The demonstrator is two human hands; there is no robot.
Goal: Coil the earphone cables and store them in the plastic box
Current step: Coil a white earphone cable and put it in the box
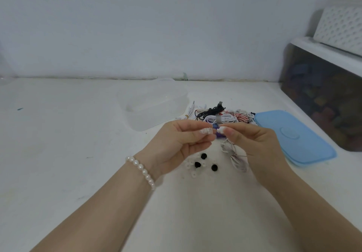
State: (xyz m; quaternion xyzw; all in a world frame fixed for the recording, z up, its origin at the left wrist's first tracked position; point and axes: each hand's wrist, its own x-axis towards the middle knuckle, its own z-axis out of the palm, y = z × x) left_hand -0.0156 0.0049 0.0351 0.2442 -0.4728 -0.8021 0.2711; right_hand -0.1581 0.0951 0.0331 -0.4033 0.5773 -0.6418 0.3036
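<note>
One plastic box, translucent and lidless, is recorded at the far centre of the tabletop; no cable can be made out inside it, though its walls are cloudy and the interior is not fully legible. One blue lid is laid flat to the right, apart from the box.

One heap of earphone cables is logged between box and lid, just beyond the hands. White, black and red-and-white striped cords are distinguished; several appear bundled already, one white bundle being banded at its middle. An exact count of cables is not possible, as they overlap.

One grey cable is seen hanging loosely below the right hand, uncoiled. Its upper end, a small white piece, is pinched between the right fingertips. The left hand is closed in a pinch on something small at the same spot; what it is cannot be told. A purple item is partly hidden between both hands.

Three black ear tips are counted on the tabletop under the hands, with a scatter of clear ones beside them, number uncertain.

One pearl bracelet is noted on the left wrist. One dark storage bin stands at the right edge.

Progress is judged early: storing appears not yet begun, and the cable in hand awaits coiling.
</note>
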